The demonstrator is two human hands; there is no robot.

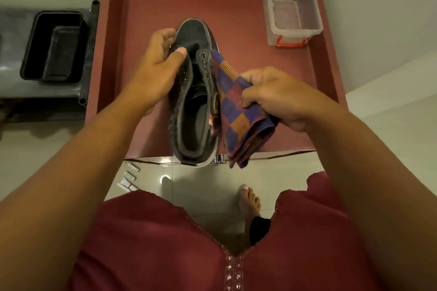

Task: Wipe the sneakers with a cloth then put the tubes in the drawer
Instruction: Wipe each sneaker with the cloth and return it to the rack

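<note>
My left hand [156,66] grips a black high-top sneaker [195,101] by its left side, thumb at the tongue, holding it above the open red drawer [146,14]. My right hand [274,94] pinches a folded blue, purple and orange checked cloth [238,113] that lies against the sneaker's right side. Three small white tubes [128,178] lie on the tiled floor just in front of the drawer, left of centre. The second sneaker is not in view.
A clear plastic box [292,9] with a red clasp stands in the drawer's back right corner. A black bin [55,47] sits on a grey stand to the left. My bare foot [249,203] and red garment are below.
</note>
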